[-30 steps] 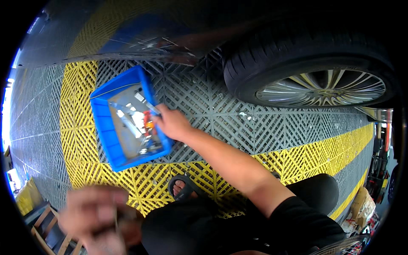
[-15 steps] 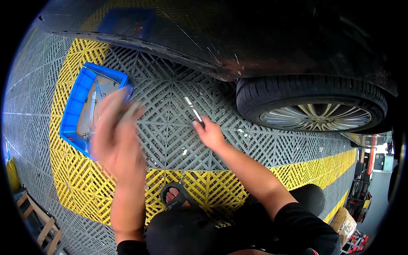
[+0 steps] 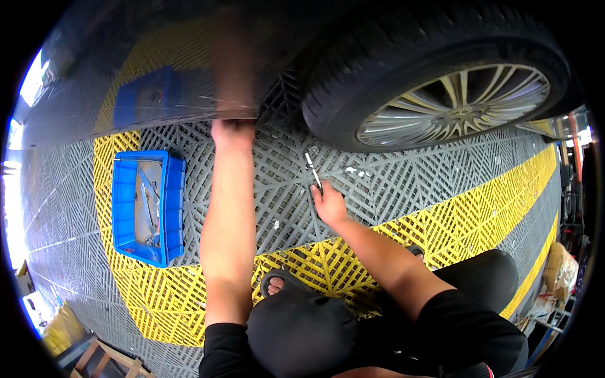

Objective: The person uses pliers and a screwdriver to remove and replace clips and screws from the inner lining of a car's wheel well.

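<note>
My left arm reaches forward to the lower edge of a dark car body (image 3: 170,116). My left hand (image 3: 233,133) is at that edge, with its fingers hidden beyond it, so whether it holds anything does not show. Over the grey floor grating, my right hand (image 3: 330,205) is closed around the dark handle of a slim tool with a bright metal shaft (image 3: 313,167). The shaft points away from me, toward the car; its exact kind cannot be made out.
A blue plastic bin (image 3: 174,208) with long metal tools inside stands left of my left arm. The car's tyre (image 3: 328,107) and spoked wheel are at the right. Yellow grating (image 3: 441,220) crosses the floor near my sandalled feet. A wooden frame (image 3: 107,358) lies lower left.
My left hand has moved from beside the blue bin forward to the car's lower edge. My right hand still holds the tool. The view has shifted, with the wheel appearing larger.
</note>
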Demonstrator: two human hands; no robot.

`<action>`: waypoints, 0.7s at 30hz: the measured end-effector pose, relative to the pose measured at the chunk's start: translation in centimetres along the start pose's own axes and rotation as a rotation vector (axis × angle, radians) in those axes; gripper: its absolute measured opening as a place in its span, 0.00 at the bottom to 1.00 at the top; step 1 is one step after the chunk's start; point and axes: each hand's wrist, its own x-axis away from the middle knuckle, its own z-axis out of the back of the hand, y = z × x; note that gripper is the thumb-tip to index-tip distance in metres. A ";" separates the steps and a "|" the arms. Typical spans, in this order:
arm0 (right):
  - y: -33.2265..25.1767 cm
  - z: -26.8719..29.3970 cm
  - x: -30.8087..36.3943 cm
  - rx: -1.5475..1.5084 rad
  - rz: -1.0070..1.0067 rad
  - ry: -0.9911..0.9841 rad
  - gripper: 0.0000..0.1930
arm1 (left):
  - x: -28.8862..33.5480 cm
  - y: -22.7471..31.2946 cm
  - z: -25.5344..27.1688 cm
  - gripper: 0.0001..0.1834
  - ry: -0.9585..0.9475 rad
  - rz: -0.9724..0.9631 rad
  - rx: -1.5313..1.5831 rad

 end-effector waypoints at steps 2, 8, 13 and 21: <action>0.5 0.2 -0.2 0.038 -0.001 -0.004 0.16 | -1.2 -0.7 0.6 0.16 0.023 0.000 -0.004; 1.0 -0.3 -0.4 -0.032 0.064 -0.003 0.17 | -2.1 -0.8 2.2 0.18 0.081 -0.020 -0.121; 1.1 0.7 -0.3 -0.062 0.077 -0.030 0.16 | -0.7 0.8 2.6 0.18 -0.051 -0.029 -0.264; 0.6 1.1 -0.4 -0.043 0.031 -0.095 0.18 | -1.2 6.4 1.0 0.20 -0.150 -0.102 -0.219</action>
